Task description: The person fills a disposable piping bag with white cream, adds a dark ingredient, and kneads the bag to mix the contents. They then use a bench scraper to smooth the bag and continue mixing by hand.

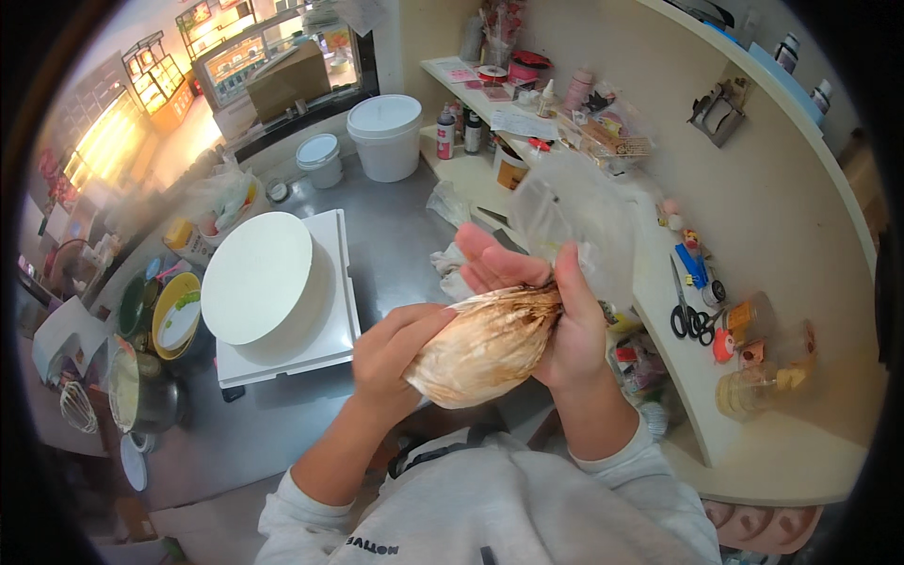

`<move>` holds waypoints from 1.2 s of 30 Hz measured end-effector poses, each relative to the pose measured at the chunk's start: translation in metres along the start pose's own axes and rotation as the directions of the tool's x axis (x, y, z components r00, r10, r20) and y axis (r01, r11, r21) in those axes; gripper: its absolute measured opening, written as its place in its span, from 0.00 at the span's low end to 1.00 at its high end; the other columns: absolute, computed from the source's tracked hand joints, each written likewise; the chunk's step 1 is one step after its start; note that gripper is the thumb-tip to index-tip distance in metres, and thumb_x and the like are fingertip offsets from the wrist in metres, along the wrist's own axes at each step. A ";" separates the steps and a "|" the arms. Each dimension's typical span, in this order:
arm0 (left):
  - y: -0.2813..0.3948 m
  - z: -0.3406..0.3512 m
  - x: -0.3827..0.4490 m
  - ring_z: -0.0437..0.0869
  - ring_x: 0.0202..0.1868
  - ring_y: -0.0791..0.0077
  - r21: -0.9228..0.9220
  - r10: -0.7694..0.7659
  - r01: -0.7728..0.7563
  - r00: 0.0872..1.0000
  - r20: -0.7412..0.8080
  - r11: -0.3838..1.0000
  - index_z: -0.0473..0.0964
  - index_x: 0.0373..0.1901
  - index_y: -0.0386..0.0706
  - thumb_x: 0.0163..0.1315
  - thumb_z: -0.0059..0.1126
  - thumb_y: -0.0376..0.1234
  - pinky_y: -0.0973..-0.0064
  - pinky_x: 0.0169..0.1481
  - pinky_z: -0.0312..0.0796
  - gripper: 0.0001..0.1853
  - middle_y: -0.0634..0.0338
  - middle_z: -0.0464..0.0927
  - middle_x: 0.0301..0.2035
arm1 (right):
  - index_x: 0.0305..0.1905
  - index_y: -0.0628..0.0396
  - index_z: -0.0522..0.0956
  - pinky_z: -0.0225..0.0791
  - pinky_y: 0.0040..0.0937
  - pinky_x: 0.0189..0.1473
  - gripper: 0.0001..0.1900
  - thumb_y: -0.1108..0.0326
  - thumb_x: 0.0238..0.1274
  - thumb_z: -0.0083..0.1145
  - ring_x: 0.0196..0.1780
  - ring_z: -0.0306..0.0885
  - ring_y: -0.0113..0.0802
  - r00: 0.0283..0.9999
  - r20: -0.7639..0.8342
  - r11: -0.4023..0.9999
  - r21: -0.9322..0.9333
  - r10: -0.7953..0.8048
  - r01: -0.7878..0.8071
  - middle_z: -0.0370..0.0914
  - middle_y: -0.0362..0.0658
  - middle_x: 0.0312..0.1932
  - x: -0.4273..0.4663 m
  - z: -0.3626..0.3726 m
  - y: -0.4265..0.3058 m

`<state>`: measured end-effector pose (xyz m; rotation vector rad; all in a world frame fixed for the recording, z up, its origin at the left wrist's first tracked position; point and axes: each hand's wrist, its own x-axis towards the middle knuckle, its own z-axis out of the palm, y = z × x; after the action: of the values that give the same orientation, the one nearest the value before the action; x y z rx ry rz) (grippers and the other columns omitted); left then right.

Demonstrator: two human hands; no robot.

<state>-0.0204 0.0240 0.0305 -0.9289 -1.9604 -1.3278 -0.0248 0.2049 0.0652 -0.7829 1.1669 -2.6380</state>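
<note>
Between my hands is a plump bag of cream [480, 349], apparently a piping bag, streaked with brown towards its gathered dark end. My left hand [395, 353] grips its paler end from the left side. At the gathered end, my right hand [583, 318] cups the bag against the palm, thumb raised and fingers loosely bent behind it. The bag's tip cannot be made out. To the left stands a round cake [258, 279], coated smooth and white, on a square white board [332, 332]. A crumpled clear plastic bag [579, 205] lies just beyond my right hand.
A metal bowl [145, 395], a whisk [78, 406] and a yellow bowl [173, 304] crowd the left of the steel table [282, 441]. Lidded white tubs [385, 138] stand at the back. Black-handled scissors [685, 311] and small toppers lie on the right shelf [671, 374].
</note>
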 end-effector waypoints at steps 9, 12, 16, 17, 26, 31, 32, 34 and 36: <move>0.007 0.023 0.026 0.78 0.49 0.66 -0.753 -0.603 0.438 0.795 0.069 0.491 0.55 0.68 0.46 0.63 0.53 0.35 0.72 0.55 0.71 0.32 0.51 0.69 0.56 | 0.70 0.59 0.59 0.57 0.28 0.65 0.27 0.60 0.72 0.46 0.62 0.66 0.29 0.974 -0.153 0.824 -0.565 -0.169 0.054 0.65 0.41 0.63 -0.008 -0.019 0.064; 0.001 0.023 0.015 0.77 0.50 0.70 -0.771 -0.534 0.542 0.783 0.319 0.335 0.53 0.70 0.48 0.68 0.46 0.34 0.74 0.57 0.69 0.29 0.54 0.68 0.56 | 0.71 0.60 0.55 0.53 0.31 0.68 0.29 0.56 0.73 0.39 0.68 0.60 0.32 0.989 -0.102 0.602 -0.798 -0.111 -0.014 0.57 0.48 0.69 -0.012 -0.012 0.052; 0.004 0.029 0.003 0.75 0.51 0.73 -0.556 -0.458 0.564 0.824 0.333 0.611 0.49 0.72 0.52 0.65 0.48 0.27 0.79 0.59 0.67 0.35 0.54 0.65 0.60 | 0.70 0.69 0.51 0.32 0.35 0.74 0.43 0.37 0.69 0.25 0.77 0.41 0.40 0.989 -0.082 0.766 -0.641 -0.125 0.044 0.48 0.52 0.74 0.009 0.017 0.018; 0.010 0.031 0.004 0.75 0.51 0.73 -0.540 -0.485 0.585 0.809 0.332 0.605 0.48 0.73 0.52 0.64 0.49 0.26 0.79 0.59 0.67 0.36 0.54 0.65 0.61 | 0.70 0.69 0.51 0.34 0.35 0.74 0.41 0.39 0.69 0.27 0.77 0.41 0.40 0.988 -0.092 0.765 -0.643 -0.123 0.035 0.47 0.52 0.74 0.009 0.009 0.027; -0.008 0.041 -0.005 0.73 0.57 0.62 -0.588 -0.505 0.546 0.825 0.254 0.596 0.48 0.72 0.48 0.51 0.66 0.30 0.71 0.62 0.66 0.47 0.49 0.67 0.59 | 0.72 0.63 0.50 0.47 0.30 0.71 0.32 0.51 0.74 0.33 0.75 0.47 0.34 0.975 -0.116 0.720 -0.691 -0.187 0.055 0.49 0.50 0.73 0.015 0.005 0.038; -0.028 0.039 0.004 0.71 0.58 0.65 -0.716 -0.562 0.496 0.809 0.174 0.492 0.45 0.73 0.48 0.53 0.66 0.30 0.72 0.64 0.62 0.48 0.51 0.62 0.63 | 0.71 0.61 0.54 0.53 0.28 0.69 0.26 0.63 0.73 0.39 0.72 0.54 0.31 0.966 -0.213 0.663 -0.746 -0.143 -0.066 0.57 0.48 0.69 -0.006 -0.009 0.056; -0.035 0.049 -0.004 0.70 0.59 0.64 -0.740 -0.557 0.471 0.815 0.158 0.480 0.45 0.73 0.48 0.53 0.65 0.30 0.71 0.65 0.62 0.48 0.51 0.61 0.63 | 0.71 0.61 0.52 0.53 0.28 0.69 0.27 0.62 0.73 0.39 0.72 0.54 0.32 0.971 -0.194 0.714 -0.700 -0.138 -0.038 0.56 0.48 0.70 0.000 -0.002 0.055; -0.017 0.046 -0.008 0.68 0.61 0.63 -0.603 -0.422 0.446 0.886 0.192 0.662 0.47 0.72 0.47 0.56 0.64 0.32 0.70 0.66 0.59 0.45 0.52 0.59 0.65 | 0.72 0.61 0.50 0.52 0.30 0.70 0.30 0.58 0.73 0.39 0.74 0.52 0.33 0.971 -0.189 0.799 -0.601 -0.149 0.005 0.54 0.49 0.72 0.017 0.006 0.047; -0.014 0.041 -0.004 0.64 0.65 0.63 -0.553 -0.360 0.330 0.931 0.058 0.765 0.46 0.72 0.47 0.55 0.63 0.29 0.67 0.66 0.61 0.45 0.52 0.54 0.68 | 0.73 0.61 0.48 0.45 0.33 0.73 0.36 0.46 0.71 0.38 0.75 0.47 0.35 0.963 -0.261 0.709 -0.692 -0.073 -0.134 0.49 0.51 0.74 0.019 0.002 0.048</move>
<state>-0.0328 0.0576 0.0065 -0.7812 -1.7818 -2.1983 -0.0435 0.1642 0.0396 -0.4666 2.3187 -2.2685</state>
